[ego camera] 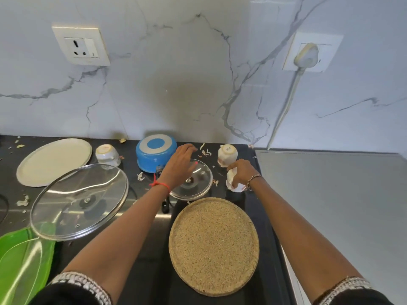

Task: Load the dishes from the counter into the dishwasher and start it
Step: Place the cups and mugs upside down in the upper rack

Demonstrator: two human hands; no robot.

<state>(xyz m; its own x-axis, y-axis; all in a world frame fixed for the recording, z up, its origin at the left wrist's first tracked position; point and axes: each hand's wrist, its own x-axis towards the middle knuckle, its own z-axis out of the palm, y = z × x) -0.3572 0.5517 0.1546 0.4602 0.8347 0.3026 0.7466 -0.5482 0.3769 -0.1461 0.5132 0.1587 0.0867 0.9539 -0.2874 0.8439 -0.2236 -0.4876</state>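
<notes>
On the dark counter [149, 249], my left hand [179, 164] reaches with relaxed fingers over a small glass lid [193, 183], beside an upturned blue pot [154, 151]. My right hand [241, 171] grips a white cup [232, 183] lying on its side. Another white cup [226, 154] stands upside down behind it, and a third white cup [108, 154] sits upside down at the left. A large glass lid [79, 201] leans at the left, next to a cream plate [54, 161]. A speckled tan plate [213, 245] lies in front.
A green tray [22, 260] sits at the lower left. Food scraps [204, 151] litter the counter. A grey appliance top [330, 205] adjoins the counter on the right. A white cord [284, 108] hangs from a wall socket [308, 53]; another socket [81, 46] is at the upper left.
</notes>
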